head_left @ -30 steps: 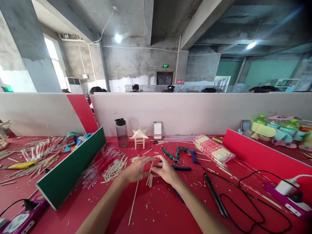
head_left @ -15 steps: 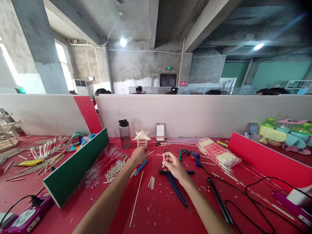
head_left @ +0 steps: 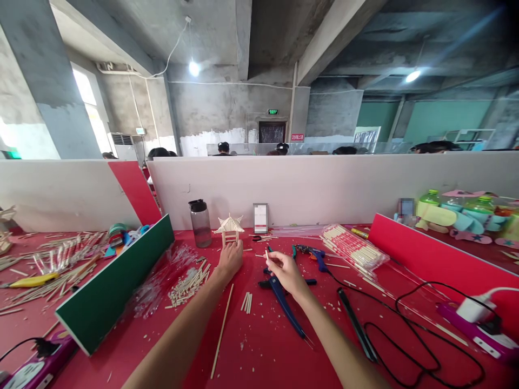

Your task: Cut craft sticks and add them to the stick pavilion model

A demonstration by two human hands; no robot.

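Left hand [head_left: 230,258] grasps pavilion model [head_left: 230,227] beside the partition [head_left: 324,189]; right hand [head_left: 286,270] pinches a short stick [head_left: 267,255]; nearside desk [head_left: 263,346] lies open.

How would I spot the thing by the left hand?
Follow the white partition wall behind the red table. At its foot, right of the dark plastic water bottle, stands a small pale wooden-stick pavilion model, by the left hand. Only it has a peaked roof.

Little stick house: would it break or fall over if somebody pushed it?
Probably light: the little stick house is built of thin sticks. Likely fragile at its skinny legs. It may tip easily, with that wide roof on top.
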